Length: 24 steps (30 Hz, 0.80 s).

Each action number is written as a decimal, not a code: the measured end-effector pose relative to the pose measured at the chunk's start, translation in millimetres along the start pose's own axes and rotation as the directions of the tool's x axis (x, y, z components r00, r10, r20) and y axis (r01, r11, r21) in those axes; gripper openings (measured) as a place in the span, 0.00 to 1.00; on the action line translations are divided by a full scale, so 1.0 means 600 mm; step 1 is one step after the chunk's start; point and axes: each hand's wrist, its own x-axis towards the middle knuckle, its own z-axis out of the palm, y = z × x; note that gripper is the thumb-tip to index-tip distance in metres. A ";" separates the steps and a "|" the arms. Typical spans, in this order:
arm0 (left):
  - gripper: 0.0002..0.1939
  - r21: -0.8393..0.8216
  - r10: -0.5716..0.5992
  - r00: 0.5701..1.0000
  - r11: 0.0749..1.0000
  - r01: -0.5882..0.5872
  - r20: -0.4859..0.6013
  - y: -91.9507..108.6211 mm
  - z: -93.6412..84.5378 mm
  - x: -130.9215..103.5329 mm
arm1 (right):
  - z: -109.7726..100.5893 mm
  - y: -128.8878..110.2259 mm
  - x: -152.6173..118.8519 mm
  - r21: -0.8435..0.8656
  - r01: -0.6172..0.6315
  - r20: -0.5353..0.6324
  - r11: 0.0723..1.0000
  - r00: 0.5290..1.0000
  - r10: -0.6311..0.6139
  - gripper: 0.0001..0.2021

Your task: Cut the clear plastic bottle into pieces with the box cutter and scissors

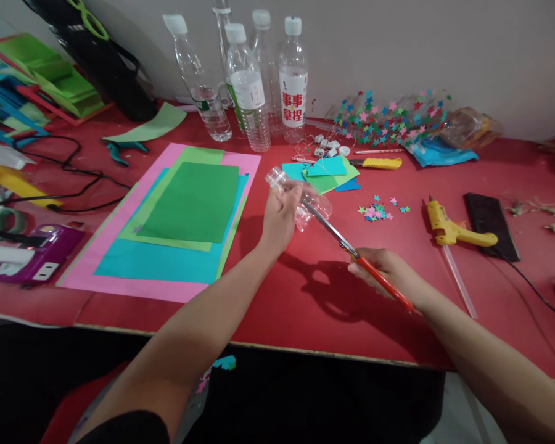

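My left hand (281,216) is closed around a cut clear plastic bottle top (321,203), its neck pointing up and left. Red-handled scissors (383,282) are gripped in my right hand (388,271). Their metal blades reach up and left to the plastic beside my left thumb; whether they are parted at the tip I cannot tell. Left of my hands lies a stack of coloured paper sheets (189,203) in pink, blue and green. Small star cut-outs (377,211) are scattered to the right of the bottle piece.
Several plastic bottles (293,92) stand along the wall. A yellow glue gun (453,229) and a black phone (493,225) lie at right. Behind my hands are paper scraps (326,168) and a yellow utility knife (382,163). A purple power strip (41,253) sits at left with cables.
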 end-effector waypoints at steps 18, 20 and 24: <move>0.15 0.116 0.000 0.999 0.993 0.005 -0.039 -0.010 -0.010 -0.011 | 0.002 0.005 -0.001 0.019 -0.006 0.011 1.000 1.000 0.006 0.27; 0.15 0.091 -0.033 0.999 0.995 0.036 -0.041 -0.007 -0.008 -0.011 | 0.002 0.005 0.000 0.000 -0.010 -0.002 1.000 1.000 0.010 0.27; 0.17 0.099 -0.011 1.000 0.995 0.012 -0.012 -0.006 -0.008 -0.010 | 0.003 0.004 -0.001 0.061 -0.039 0.024 0.997 0.999 0.038 0.27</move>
